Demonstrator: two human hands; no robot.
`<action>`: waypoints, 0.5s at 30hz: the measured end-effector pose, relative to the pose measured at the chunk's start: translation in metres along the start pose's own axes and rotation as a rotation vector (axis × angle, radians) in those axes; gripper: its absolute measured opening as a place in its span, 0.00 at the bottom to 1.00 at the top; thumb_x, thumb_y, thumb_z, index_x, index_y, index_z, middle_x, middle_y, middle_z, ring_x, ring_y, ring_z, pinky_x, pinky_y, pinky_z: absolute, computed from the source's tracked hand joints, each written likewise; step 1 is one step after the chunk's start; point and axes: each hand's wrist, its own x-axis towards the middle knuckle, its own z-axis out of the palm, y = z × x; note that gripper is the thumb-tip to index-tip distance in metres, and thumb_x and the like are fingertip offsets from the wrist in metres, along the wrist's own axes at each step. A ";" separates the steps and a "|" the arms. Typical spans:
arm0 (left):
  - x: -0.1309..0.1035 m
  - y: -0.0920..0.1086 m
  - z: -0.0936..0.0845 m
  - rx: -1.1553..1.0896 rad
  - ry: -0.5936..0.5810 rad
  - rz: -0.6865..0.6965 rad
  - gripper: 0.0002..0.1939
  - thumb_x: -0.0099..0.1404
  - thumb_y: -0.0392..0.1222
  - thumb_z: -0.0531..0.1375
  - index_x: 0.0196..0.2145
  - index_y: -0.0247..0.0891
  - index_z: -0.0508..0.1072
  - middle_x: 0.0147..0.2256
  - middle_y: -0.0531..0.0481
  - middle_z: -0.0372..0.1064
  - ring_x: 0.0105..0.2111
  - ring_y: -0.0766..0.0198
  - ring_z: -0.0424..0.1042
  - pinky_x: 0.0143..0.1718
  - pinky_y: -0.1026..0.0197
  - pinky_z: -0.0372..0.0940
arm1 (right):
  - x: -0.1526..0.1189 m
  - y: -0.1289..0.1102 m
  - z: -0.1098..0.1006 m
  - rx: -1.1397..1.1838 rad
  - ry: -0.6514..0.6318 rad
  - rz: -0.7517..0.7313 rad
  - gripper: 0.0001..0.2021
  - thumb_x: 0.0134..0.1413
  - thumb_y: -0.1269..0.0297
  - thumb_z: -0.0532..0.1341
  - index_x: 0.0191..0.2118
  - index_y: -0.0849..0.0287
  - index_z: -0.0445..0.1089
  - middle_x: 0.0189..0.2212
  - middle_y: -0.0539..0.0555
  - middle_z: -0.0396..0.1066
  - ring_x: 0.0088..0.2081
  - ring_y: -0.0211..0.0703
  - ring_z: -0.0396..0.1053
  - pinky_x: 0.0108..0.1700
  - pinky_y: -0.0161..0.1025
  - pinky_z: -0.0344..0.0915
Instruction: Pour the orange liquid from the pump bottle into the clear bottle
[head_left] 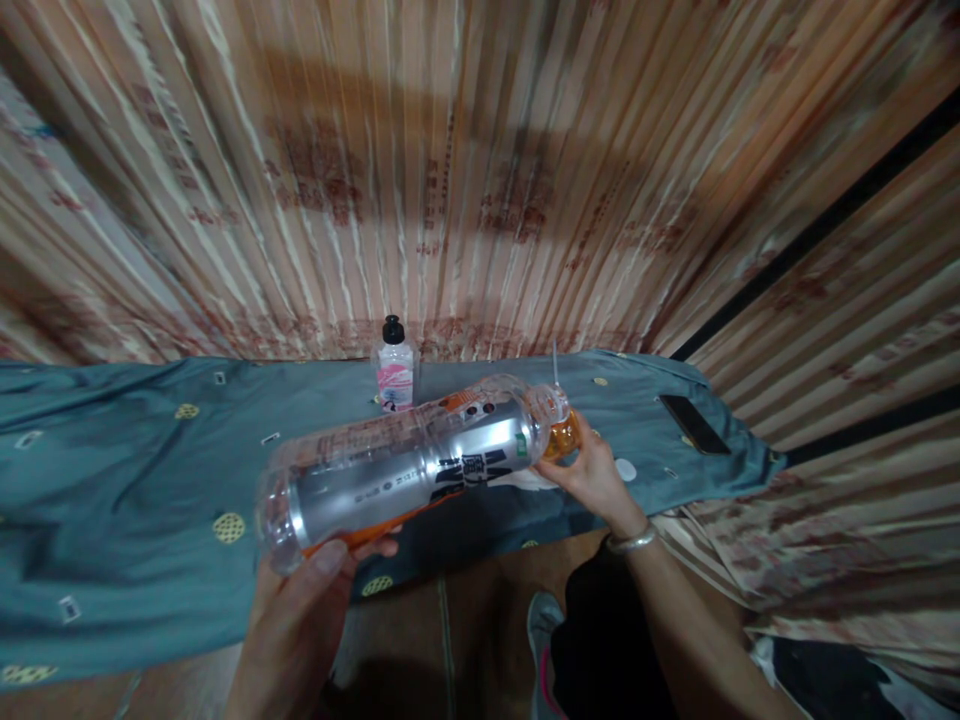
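Observation:
A large clear plastic bottle [397, 470] with a silver label lies almost level in the air, its neck end pointing right. My left hand [315, 590] is closed around its base end from below. At the neck end, my right hand [589, 470] grips a small clear container [564, 436] with orange-amber liquid in it. The bottle's mouth is at or over this container; whether they touch I cannot tell. A thin pale stick or straw [556, 362] rises from beside the container.
A clear bottle with a black cap and pink label [395, 375] stands at the back of the teal cloth-covered surface [150, 450]. A dark phone [694, 424] lies at right, and a white disc [625, 470] lies near my right wrist. Patterned curtains [420, 180] hang behind.

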 end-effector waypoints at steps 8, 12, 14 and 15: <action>0.000 -0.003 -0.006 0.016 -0.028 0.003 0.17 0.44 0.54 0.80 0.24 0.41 0.83 0.26 0.49 0.81 0.28 0.55 0.80 0.26 0.61 0.78 | 0.000 -0.003 0.000 0.029 0.012 0.011 0.29 0.48 0.53 0.72 0.56 0.56 0.70 0.48 0.59 0.82 0.47 0.57 0.81 0.52 0.52 0.78; 0.001 -0.004 -0.010 0.023 -0.069 -0.022 0.16 0.48 0.52 0.78 0.30 0.42 0.83 0.28 0.50 0.81 0.31 0.55 0.81 0.29 0.60 0.78 | 0.000 -0.002 0.000 0.011 0.003 0.019 0.30 0.48 0.53 0.72 0.56 0.56 0.70 0.49 0.60 0.82 0.48 0.58 0.81 0.54 0.53 0.77; 0.001 -0.004 -0.012 0.030 -0.072 -0.029 0.18 0.48 0.53 0.78 0.34 0.42 0.83 0.29 0.50 0.81 0.32 0.55 0.81 0.30 0.60 0.78 | 0.000 -0.002 0.000 0.006 0.002 0.021 0.31 0.48 0.52 0.72 0.57 0.57 0.69 0.49 0.60 0.82 0.49 0.58 0.81 0.54 0.53 0.76; 0.002 -0.004 -0.013 0.034 -0.077 -0.031 0.19 0.48 0.52 0.78 0.35 0.42 0.83 0.30 0.50 0.82 0.32 0.55 0.81 0.30 0.59 0.78 | 0.000 -0.002 0.000 0.004 0.002 0.020 0.31 0.48 0.51 0.72 0.57 0.57 0.69 0.49 0.60 0.82 0.49 0.58 0.81 0.54 0.53 0.76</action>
